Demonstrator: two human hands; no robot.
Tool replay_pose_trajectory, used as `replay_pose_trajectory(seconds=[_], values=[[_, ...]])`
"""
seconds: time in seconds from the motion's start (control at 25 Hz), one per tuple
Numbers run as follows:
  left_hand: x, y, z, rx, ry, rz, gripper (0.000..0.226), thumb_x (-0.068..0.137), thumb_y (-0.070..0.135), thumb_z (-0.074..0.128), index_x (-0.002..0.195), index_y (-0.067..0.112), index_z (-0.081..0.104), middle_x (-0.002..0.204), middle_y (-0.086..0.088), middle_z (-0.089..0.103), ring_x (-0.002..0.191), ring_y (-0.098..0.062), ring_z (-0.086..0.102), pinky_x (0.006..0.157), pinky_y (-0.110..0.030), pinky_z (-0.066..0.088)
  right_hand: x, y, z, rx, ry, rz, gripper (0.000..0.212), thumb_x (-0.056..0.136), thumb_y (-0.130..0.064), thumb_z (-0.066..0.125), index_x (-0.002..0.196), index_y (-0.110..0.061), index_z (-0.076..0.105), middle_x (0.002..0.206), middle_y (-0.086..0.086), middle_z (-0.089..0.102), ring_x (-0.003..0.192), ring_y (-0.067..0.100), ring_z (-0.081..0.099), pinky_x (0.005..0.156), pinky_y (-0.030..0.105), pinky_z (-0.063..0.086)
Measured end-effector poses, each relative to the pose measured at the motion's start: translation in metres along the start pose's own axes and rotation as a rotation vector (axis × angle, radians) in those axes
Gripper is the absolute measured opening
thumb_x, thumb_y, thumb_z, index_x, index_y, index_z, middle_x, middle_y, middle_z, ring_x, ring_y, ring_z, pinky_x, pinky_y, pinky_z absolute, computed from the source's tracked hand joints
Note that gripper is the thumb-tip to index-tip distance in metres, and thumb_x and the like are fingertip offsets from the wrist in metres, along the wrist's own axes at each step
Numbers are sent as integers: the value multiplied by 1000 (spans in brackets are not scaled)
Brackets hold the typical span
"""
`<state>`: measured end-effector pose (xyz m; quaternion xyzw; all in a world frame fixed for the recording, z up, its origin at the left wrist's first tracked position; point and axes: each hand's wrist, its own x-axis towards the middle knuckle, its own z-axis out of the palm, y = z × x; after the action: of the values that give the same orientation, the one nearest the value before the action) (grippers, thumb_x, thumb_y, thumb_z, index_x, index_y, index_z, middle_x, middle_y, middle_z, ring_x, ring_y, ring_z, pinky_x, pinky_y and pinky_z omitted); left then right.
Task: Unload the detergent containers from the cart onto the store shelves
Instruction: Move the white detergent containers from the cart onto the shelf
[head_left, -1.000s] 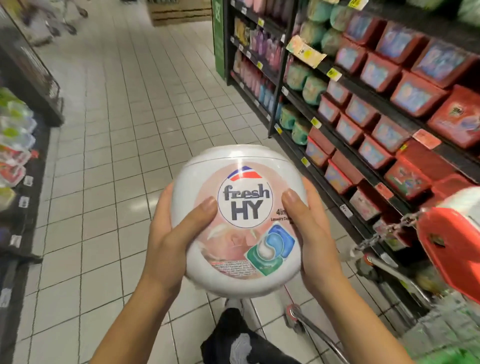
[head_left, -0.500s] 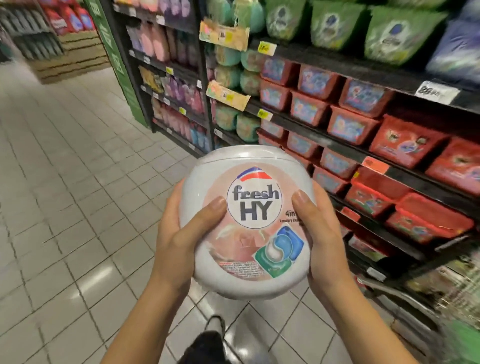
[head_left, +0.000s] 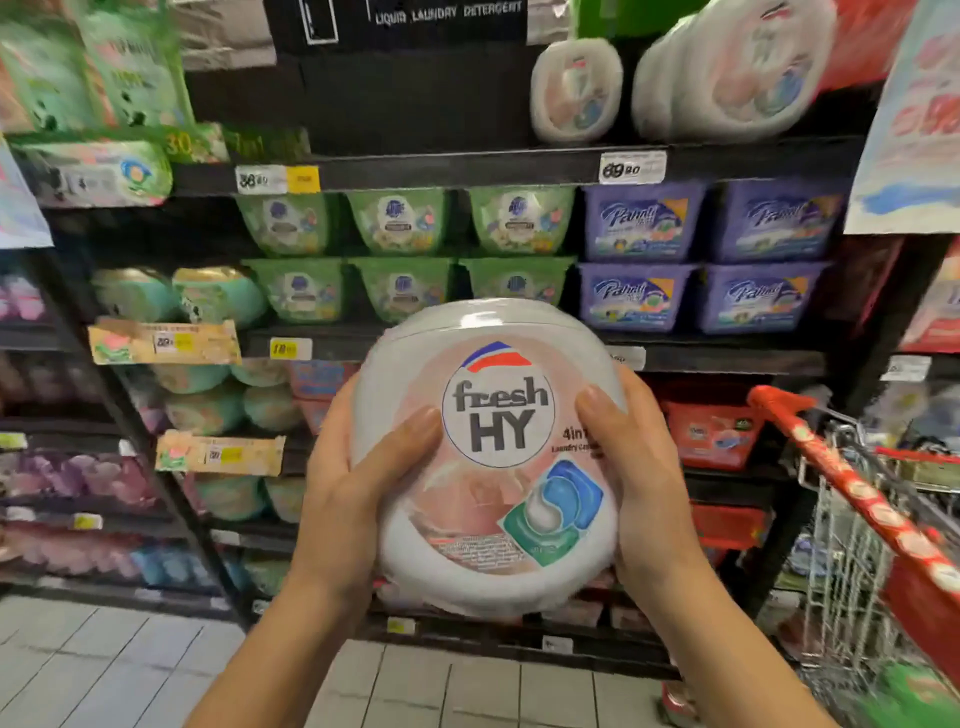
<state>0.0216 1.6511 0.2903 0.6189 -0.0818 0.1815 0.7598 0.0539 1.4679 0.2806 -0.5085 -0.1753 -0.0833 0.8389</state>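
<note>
A round, white plastic detergent tub with a pink "fresh HY" label (head_left: 493, 457) is held in mid-air in the near centre of the scene, in front of the dark store shelves (head_left: 467, 169) and clear of them. It is clamped between both hands: the left hand (head_left: 358, 493) is pressed against its left flank with the thumb laid across the label, and the right hand (head_left: 639, 478) is wrapped round its right flank, thumb on the label edge. The fingers behind the tub are hidden.

The tub is judged to be rigid, with a smooth, glossy and probably slippery shell. Some weight is suggested by the two-handed hold, though this cannot be confirmed. The curved sides offer no handle, so a grip at the widest part, from opposite sides with the palms slightly under the lower curve, is likely to be safest. It is not judged fragile, but the lid could be sprung by a drop on the tiled floor (head_left: 130, 660).

Similar white tubs (head_left: 576, 93) are seen on the top shelf, far right, beside an empty dark gap to their left. A place there is judged likely, and an upward lift would be called for. The red-handled wire cart (head_left: 852, 499) stands at the near right.
</note>
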Motion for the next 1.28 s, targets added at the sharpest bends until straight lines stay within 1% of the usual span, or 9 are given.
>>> replay_pose_trajectory(seconds=[0.24, 0.44, 0.56, 0.68, 0.84, 0.96, 1.04, 1.2, 1.28], values=[[135, 4, 35, -27, -144, 172, 69, 67, 37, 71, 130, 15, 55, 121, -14, 67, 110, -35, 65, 93, -56, 51, 125, -17, -7, -9, -12, -203, 53, 75, -35, 68, 121, -12, 56, 109, 13, 68, 96, 27, 67, 80, 40, 55], [256, 28, 72, -65, -246, 356, 70, 68, 34, 69, 133, 11, 52, 122, -15, 65, 110, -31, 65, 84, -38, 57, 242, -56, -7, -37, -78, -408, 40, 84, -28, 59, 120, -12, 55, 105, 9, 69, 93, 22, 68, 76, 34, 56], [318, 42, 93, -55, -259, 444, 75, 69, 37, 68, 136, 9, 48, 128, -16, 61, 115, -32, 62, 94, -48, 52, 303, -82, -4, -122, -116, -524, 38, 85, -28, 58, 117, -9, 54, 100, 7, 66, 89, 20, 66, 73, 34, 56], [376, 53, 109, -10, -262, 541, 78, 70, 40, 67, 137, 7, 46, 131, -19, 58, 119, -34, 58, 101, -55, 46, 359, -99, -5, -251, -120, -583, 56, 84, -41, 68, 123, -7, 47, 107, 11, 61, 92, 19, 64, 76, 34, 57], [433, 52, 121, 61, -273, 531, 88, 62, 50, 68, 139, 19, 40, 134, -9, 55, 120, -23, 58, 98, -46, 51, 411, -110, -22, -525, -191, -564, 100, 53, -76, 63, 130, -18, 35, 118, 6, 55, 91, 5, 65, 71, 22, 55], [463, 40, 128, 84, -319, 513, 76, 63, 50, 70, 131, 30, 42, 130, -3, 56, 116, -18, 60, 83, -29, 56, 436, -105, -42, -601, -206, -484, 78, 69, -57, 61, 132, -21, 34, 123, 8, 59, 94, 9, 69, 68, 22, 56], [481, 30, 132, 121, -346, 491, 75, 64, 52, 69, 131, 33, 41, 130, 0, 56, 115, -16, 60, 81, -28, 56, 449, -100, -53, -611, -178, -457, 65, 76, -42, 60, 132, -21, 36, 122, 8, 60, 93, 10, 70, 66, 22, 57], [504, 14, 134, 229, -423, 486, 86, 60, 71, 69, 133, 41, 34, 125, 19, 50, 108, 11, 56, 78, -13, 53, 465, -103, -65, -645, -165, -355, 62, 68, -45, 67, 123, -37, 38, 112, 1, 65, 90, 10, 71, 63, 22, 57], [514, 16, 132, 349, -441, 462, 82, 57, 78, 66, 127, 52, 33, 118, 25, 53, 101, 13, 58, 71, -11, 52, 472, -110, -69, -713, -147, -269, 71, 61, -49, 71, 123, -40, 37, 109, 0, 67, 91, 13, 72, 64, 25, 58]])
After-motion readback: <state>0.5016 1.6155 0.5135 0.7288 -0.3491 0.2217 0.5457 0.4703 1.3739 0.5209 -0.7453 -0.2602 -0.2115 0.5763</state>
